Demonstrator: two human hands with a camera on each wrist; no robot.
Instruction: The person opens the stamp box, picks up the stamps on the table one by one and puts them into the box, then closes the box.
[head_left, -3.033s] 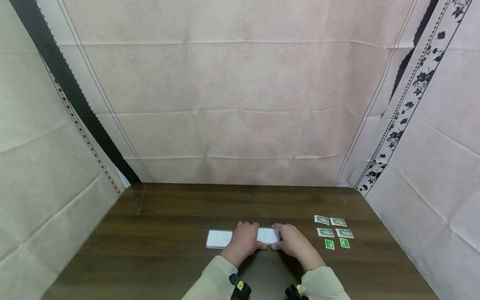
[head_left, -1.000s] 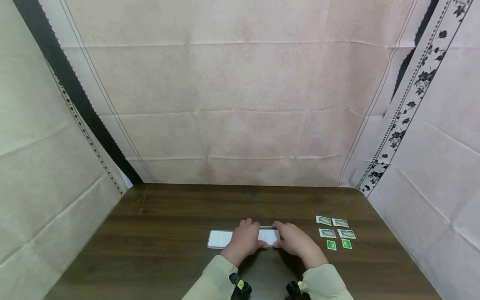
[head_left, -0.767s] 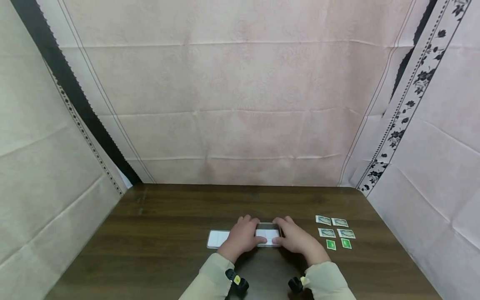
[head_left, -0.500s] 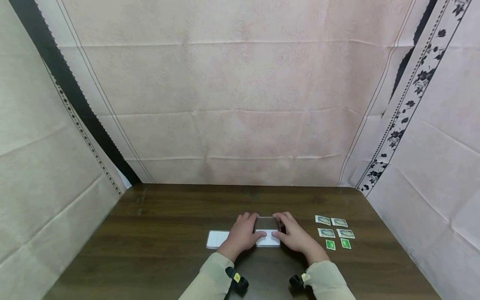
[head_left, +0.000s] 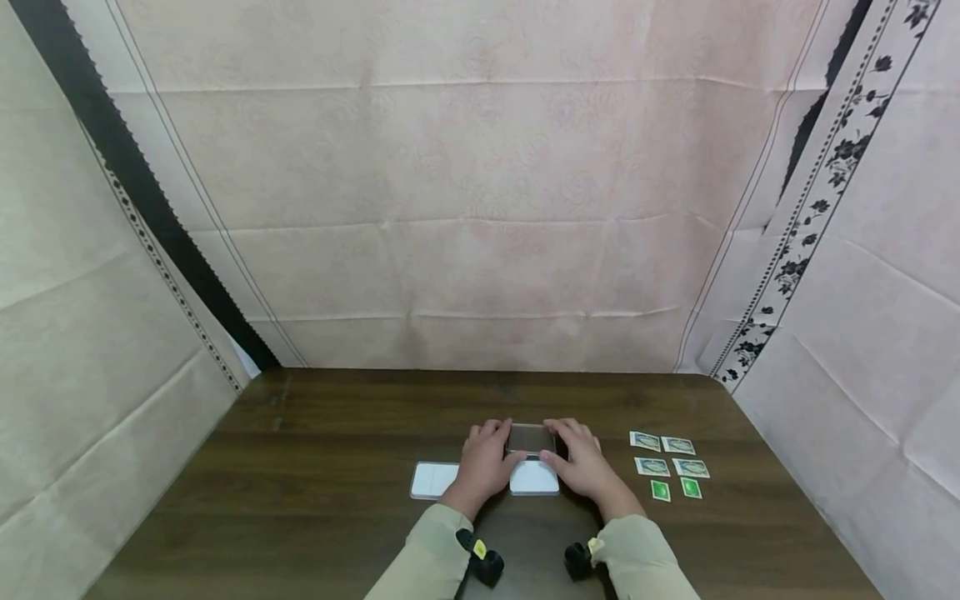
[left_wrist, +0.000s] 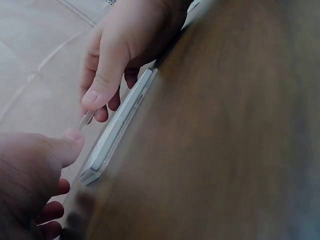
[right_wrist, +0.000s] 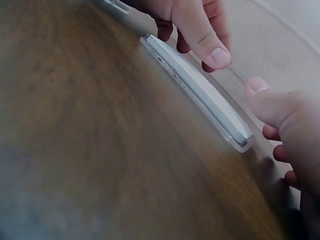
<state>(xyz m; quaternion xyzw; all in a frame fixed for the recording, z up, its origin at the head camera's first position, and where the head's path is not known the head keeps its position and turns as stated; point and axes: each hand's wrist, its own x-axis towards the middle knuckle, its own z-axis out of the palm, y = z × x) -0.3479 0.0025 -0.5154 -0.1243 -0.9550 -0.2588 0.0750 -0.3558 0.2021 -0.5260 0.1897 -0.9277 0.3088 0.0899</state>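
Note:
My left hand and right hand grip a clear, flat rectangular cover by its opposite sides, thumbs on the near edge. It is raised above a white slab with rounded corners that lies in a shallow clear tray. In both wrist views, the cover's thin edge spans the gap between the two thumbs. A second white rectangular piece lies left of my left hand, which covers part of the space between the two.
To the right on the brown wooden table lie several small cards in rows: pale printed ones with green ones nearest. A pale cloth hangs behind the table, with more cloth at both sides.
Both hands have moved away from the body and up, taking the clear cover off the white slab, which now shows uncovered. The left white piece and the cards stay in place.

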